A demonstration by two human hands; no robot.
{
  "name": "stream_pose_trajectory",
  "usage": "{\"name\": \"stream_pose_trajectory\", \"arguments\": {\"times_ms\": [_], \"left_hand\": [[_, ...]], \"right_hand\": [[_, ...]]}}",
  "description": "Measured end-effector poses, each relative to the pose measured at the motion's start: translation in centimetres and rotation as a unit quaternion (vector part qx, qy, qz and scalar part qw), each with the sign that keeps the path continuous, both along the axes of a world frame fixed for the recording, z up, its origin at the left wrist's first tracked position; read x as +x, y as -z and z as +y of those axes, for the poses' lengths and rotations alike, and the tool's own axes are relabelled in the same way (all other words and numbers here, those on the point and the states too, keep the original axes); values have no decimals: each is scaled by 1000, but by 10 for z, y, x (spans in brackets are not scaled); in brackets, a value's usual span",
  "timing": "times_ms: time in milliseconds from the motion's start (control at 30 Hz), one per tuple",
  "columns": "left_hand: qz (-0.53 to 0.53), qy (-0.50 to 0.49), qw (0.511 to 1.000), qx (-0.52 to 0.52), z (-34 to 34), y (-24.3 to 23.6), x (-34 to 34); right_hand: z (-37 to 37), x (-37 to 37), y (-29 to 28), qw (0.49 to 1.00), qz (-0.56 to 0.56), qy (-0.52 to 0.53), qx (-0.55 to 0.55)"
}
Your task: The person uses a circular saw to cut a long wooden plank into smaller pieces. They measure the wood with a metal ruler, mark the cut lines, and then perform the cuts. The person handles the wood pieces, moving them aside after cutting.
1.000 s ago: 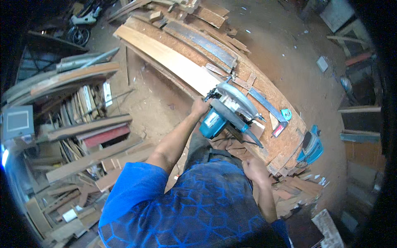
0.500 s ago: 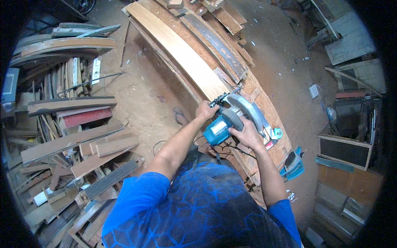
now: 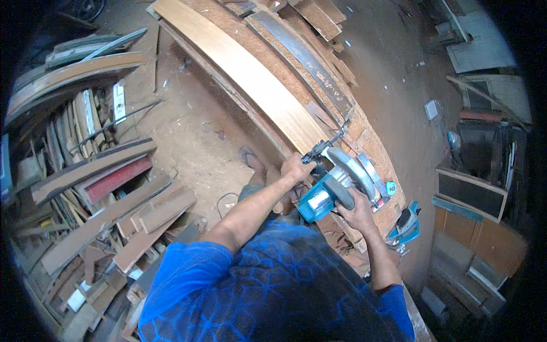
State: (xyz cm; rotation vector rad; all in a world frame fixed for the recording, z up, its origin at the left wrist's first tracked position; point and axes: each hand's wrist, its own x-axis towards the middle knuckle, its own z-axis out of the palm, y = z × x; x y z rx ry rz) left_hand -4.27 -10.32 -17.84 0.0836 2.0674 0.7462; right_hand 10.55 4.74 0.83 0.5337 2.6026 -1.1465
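A teal circular saw [image 3: 315, 203] with a grey metal blade guard rests at the near end of a long pale wooden board [image 3: 245, 69]. My right hand [image 3: 356, 212] is closed around the saw's dark rear handle. At the saw's front, beside the black base fittings, my left hand [image 3: 298, 169] is closed on the front of the saw by the board's near edge. Its fingertips are partly hidden. The blade cannot be seen under the guard.
The board lies on a long rough workbench [image 3: 380, 145], alongside a dark narrow strip [image 3: 305, 60]. A teal power planer [image 3: 405, 224] sits at the bench's right edge. Stacked offcuts [image 3: 165, 208] fill the left side. Framed panels [image 3: 472, 194] lean at the right. A cable loops near my legs.
The whole view has turned a little, so saw, hands and board end appear lower and further right. Both hands keep their hold on the saw. Its travel along the board is hard to tell.
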Motion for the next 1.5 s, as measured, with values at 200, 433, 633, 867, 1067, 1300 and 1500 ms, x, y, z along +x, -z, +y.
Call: {"name": "stream_pose_trajectory", "arguments": {"times_ms": [200,433,633,867,1067,1300,1500], "left_hand": [[32,30,999,30,-16,16,-38],[14,14,999,38,-34,7,-88],[24,-4,999,32,-46,13,-123],[19,-11,999,35,-62,32,-168],[33,-16,998,52,-79,14,-210],[28,-7,999,28,-96,-2,-261],[62,-16,997,47,-116,3,-302]], "right_hand": [[-18,-42,-6,999,-7,-1,37],[-35,-88,-3,999,-5,-6,43],[-43,-124,5,999,-24,-24,41],[-60,-172,8,999,16,-25,19],[-72,-201,28,997,51,-22,58],[-93,-258,18,999,18,-18,36],[-112,-300,24,998,43,-17,40]]}}
